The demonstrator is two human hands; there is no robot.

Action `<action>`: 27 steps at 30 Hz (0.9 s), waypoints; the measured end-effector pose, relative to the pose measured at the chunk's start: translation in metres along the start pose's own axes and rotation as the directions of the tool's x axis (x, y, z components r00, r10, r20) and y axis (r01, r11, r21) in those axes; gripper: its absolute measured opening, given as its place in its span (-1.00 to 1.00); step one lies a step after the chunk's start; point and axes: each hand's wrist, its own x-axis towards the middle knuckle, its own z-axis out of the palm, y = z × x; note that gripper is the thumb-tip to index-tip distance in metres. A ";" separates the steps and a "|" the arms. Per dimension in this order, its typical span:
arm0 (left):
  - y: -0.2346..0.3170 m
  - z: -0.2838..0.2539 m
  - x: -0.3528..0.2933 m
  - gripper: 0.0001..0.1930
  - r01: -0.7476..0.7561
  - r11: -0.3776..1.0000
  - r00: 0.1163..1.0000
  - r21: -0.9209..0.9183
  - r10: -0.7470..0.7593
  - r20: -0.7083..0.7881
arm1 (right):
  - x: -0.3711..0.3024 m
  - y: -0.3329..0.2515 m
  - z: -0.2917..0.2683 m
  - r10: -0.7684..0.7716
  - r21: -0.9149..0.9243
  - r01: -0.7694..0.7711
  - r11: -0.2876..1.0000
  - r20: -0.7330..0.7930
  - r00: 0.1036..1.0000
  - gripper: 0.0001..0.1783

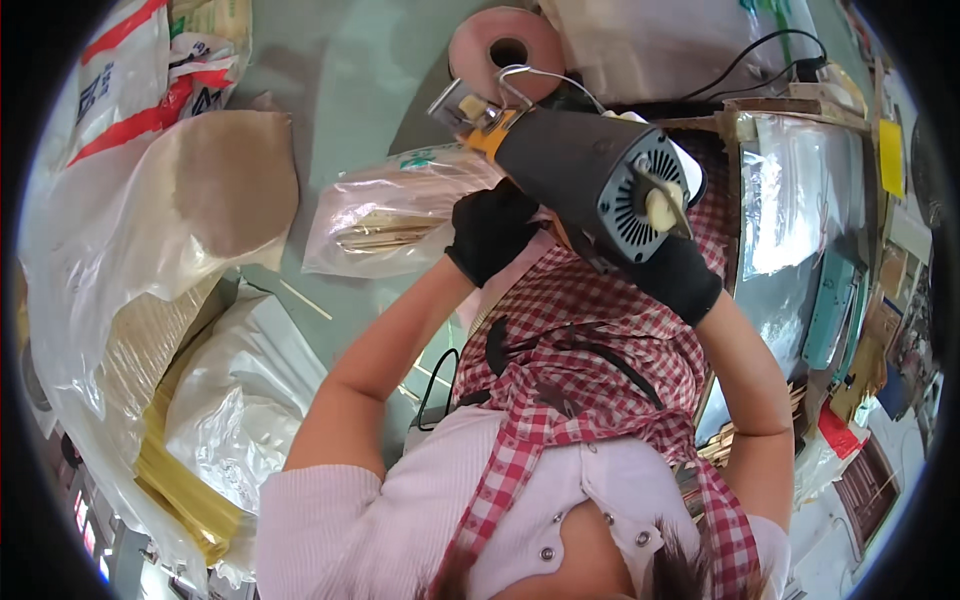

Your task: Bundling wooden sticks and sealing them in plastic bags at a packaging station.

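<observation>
A dark grey and orange portable bag sewing machine [575,165] is held up in front of me, tilted, with its metal head toward the upper left. My right hand [680,278], in a black glove, is closed beneath its rear end; most of the fingers are hidden behind the body. My left hand [490,232], also black-gloved, is closed at the right end of a clear plastic bag [335,225], just below the machine's front. Thin wooden sticks [390,232] lie inside that bag. The machine hides part of the left hand's grip.
A pink roll [465,55] stands beyond the machine. White-and-red sacks [120,100] and crumpled plastic sheeting [230,390] lie at the left. On the right are a box with clear plastic bags [785,200] and cluttered goods. A black cable [745,65] runs at the back; loose sticks [305,299] lie on the floor.
</observation>
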 end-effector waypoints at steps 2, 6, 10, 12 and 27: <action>0.004 -0.013 -0.003 -0.63 0.087 0.996 0.991 0.011 -0.088 0.100 | 0.004 -0.002 0.007 -0.201 -0.584 0.203 0.786 0.070 0.977 -0.66; -0.004 -0.075 -0.002 -0.56 0.040 0.933 0.932 0.357 -0.163 0.323 | 0.016 -0.005 -0.001 -0.259 -0.923 0.307 0.231 0.246 0.934 -0.76; -0.040 -0.099 -0.004 -0.82 -0.072 0.872 0.957 0.483 -0.076 0.280 | 0.019 -0.016 0.022 0.144 -0.319 -0.231 0.919 -0.275 0.951 -0.85; -0.045 -0.098 -0.005 -0.79 -0.176 0.917 0.980 0.358 0.128 0.153 | 0.015 0.005 0.017 -0.053 -0.422 -0.031 0.906 -0.186 0.981 -0.84; -0.044 -0.113 -0.035 -0.87 -0.114 0.910 0.967 0.399 0.009 0.255 | 0.003 0.007 0.091 0.189 -0.053 -0.203 0.978 -0.201 0.961 -0.94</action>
